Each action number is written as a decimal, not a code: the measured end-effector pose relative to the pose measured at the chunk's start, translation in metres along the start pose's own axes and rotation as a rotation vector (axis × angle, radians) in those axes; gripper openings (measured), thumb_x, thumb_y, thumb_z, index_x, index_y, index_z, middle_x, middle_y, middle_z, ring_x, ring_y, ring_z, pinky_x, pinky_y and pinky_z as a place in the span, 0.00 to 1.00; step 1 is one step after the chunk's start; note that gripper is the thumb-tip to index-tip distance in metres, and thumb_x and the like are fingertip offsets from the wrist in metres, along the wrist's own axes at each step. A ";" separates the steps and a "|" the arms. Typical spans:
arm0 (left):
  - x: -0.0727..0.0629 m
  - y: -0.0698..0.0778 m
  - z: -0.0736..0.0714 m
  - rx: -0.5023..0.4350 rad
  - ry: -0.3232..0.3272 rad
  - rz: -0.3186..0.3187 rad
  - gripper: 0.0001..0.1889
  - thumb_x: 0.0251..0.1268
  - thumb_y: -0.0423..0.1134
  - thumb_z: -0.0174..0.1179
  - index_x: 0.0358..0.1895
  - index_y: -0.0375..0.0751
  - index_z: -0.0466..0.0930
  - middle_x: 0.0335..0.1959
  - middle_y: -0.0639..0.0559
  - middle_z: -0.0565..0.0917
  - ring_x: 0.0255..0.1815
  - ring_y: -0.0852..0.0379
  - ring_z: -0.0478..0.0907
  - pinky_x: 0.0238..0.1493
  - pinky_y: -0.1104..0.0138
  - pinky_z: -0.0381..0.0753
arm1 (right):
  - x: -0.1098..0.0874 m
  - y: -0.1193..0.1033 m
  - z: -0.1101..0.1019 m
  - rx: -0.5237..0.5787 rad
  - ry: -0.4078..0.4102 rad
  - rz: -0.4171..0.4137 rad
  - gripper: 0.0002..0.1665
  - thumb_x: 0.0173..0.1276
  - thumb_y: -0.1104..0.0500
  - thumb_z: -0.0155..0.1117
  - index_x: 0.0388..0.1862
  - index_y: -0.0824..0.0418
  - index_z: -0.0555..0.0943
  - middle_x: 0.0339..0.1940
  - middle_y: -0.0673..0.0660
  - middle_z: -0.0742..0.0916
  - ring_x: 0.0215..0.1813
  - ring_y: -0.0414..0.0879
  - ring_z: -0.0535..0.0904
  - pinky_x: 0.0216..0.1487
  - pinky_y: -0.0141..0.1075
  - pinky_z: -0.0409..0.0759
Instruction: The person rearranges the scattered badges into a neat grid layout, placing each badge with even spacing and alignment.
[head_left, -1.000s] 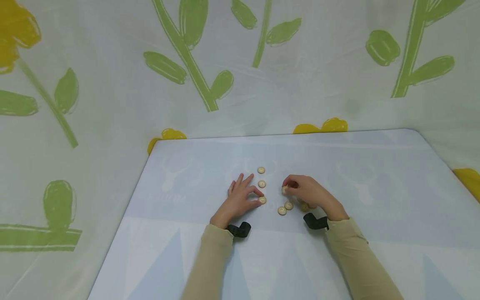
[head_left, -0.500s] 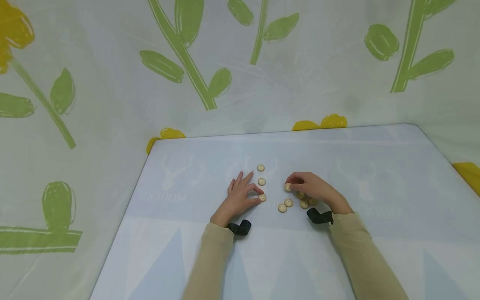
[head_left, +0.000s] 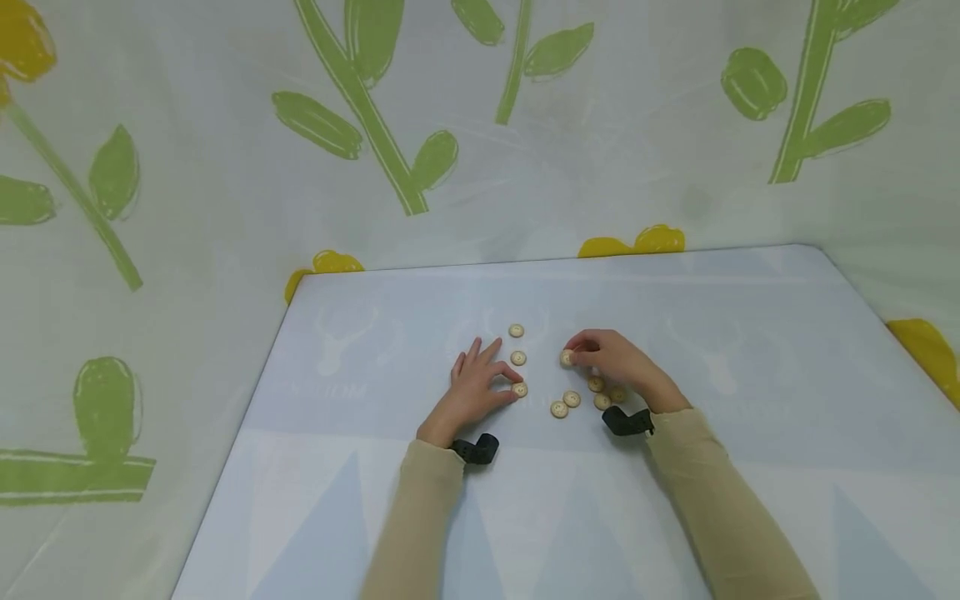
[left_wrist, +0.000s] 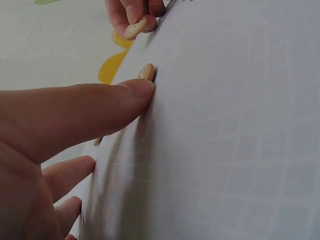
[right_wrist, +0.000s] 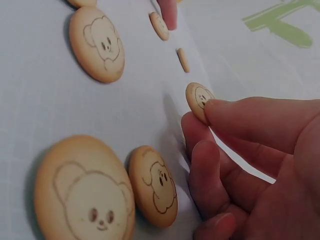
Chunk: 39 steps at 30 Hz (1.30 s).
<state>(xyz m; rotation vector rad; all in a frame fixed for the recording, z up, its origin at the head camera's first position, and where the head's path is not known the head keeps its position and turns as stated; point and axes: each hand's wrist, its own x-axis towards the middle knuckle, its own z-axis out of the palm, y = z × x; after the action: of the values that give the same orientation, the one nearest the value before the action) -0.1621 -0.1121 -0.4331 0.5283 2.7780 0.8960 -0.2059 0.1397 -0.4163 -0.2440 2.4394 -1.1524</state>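
Observation:
My left hand (head_left: 468, 393) rests on the table, thumb and index finger pinching a round bear-face biscuit (head_left: 520, 390) that lies flat. In the left wrist view, my thumb covers part of this biscuit (left_wrist: 146, 73). Beyond it, two more biscuits, a nearer one (head_left: 518, 357) and a farther one (head_left: 516, 331), form a line. My right hand (head_left: 618, 362) pinches another biscuit (head_left: 567, 357) between thumb and fingertips; the right wrist view shows that biscuit (right_wrist: 199, 102) tilted and off the table.
Loose biscuits lie near and below my right hand: a touching pair (head_left: 559, 409) and a small group (head_left: 602, 401). The pale table (head_left: 337, 367) ends at a flower-patterned cloth (head_left: 247, 167). Black cameras (head_left: 477, 450) sit on both wrists.
My right hand, still pinching its biscuit, has shifted slightly away from me over the table, uncovering more of the loose biscuits. The left hand keeps its place and pinch. The head view has shifted a little.

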 end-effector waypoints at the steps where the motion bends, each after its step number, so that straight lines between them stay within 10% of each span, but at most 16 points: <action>1: 0.000 0.000 0.000 0.005 -0.001 0.000 0.06 0.53 0.49 0.62 0.35 0.59 0.79 0.70 0.51 0.51 0.70 0.48 0.33 0.63 0.50 0.32 | 0.000 0.000 -0.001 0.001 0.003 0.006 0.12 0.61 0.51 0.59 0.42 0.55 0.78 0.38 0.54 0.80 0.41 0.49 0.71 0.43 0.40 0.68; 39: -0.002 0.004 -0.003 0.010 -0.012 -0.010 0.07 0.53 0.48 0.62 0.35 0.58 0.80 0.70 0.51 0.51 0.70 0.47 0.33 0.63 0.50 0.33 | 0.035 -0.017 -0.008 -0.015 0.036 0.126 0.17 0.61 0.48 0.59 0.46 0.55 0.77 0.36 0.56 0.79 0.38 0.49 0.70 0.36 0.36 0.70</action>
<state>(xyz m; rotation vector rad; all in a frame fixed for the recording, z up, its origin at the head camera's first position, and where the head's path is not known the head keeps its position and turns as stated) -0.1602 -0.1110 -0.4284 0.5193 2.7737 0.8740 -0.2409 0.1226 -0.4099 -0.0733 2.4572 -1.0929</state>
